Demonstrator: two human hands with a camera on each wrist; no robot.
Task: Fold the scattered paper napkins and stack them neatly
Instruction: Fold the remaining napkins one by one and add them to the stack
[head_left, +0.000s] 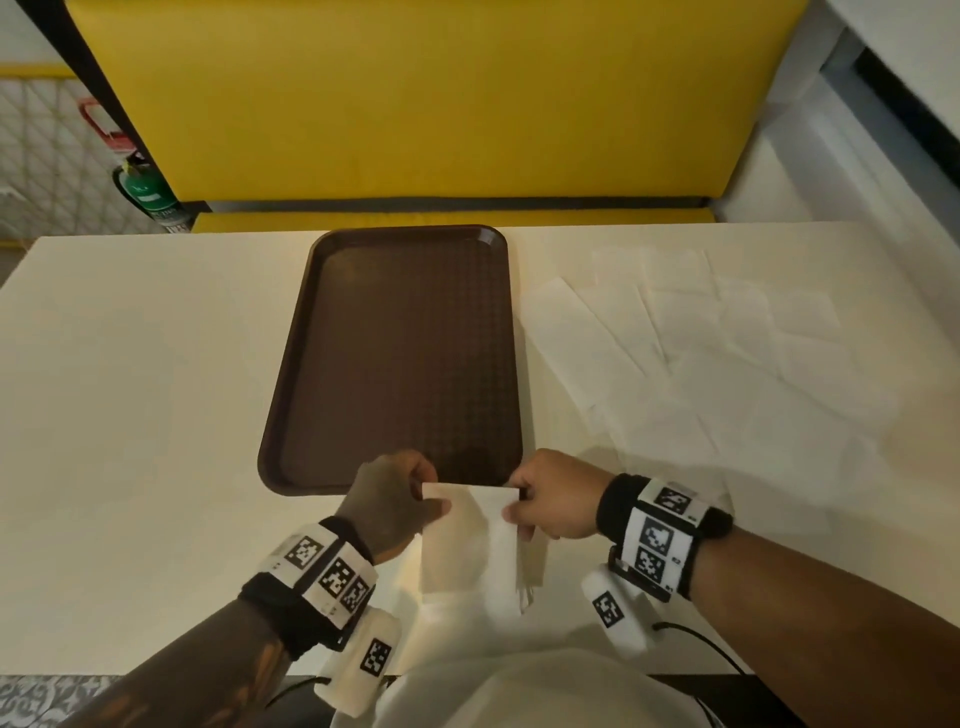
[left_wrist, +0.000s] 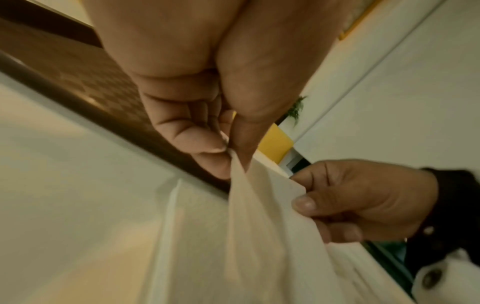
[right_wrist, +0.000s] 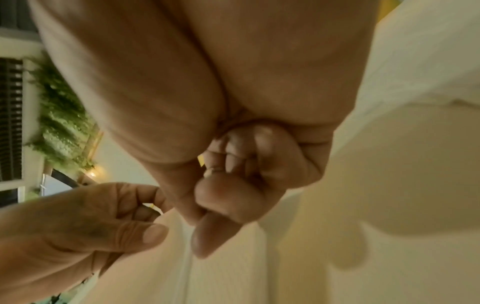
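Note:
A white paper napkin (head_left: 470, 540) hangs in the air just in front of the tray's near edge, held up by both hands. My left hand (head_left: 395, 501) pinches its top left corner between thumb and fingers; the wrist view shows the pinch on the napkin (left_wrist: 259, 226). My right hand (head_left: 553, 496) pinches the top right corner, thumb on the near face. Both hands' remaining fingers are curled. Several more white napkins (head_left: 701, 353) lie spread flat and overlapping on the table to the right of the tray.
An empty brown plastic tray (head_left: 400, 358) sits lengthwise at the table's middle. The cream table (head_left: 145, 395) is bare on the left. A yellow bench (head_left: 415, 98) runs behind the far edge. A fire extinguisher (head_left: 148, 192) stands at far left.

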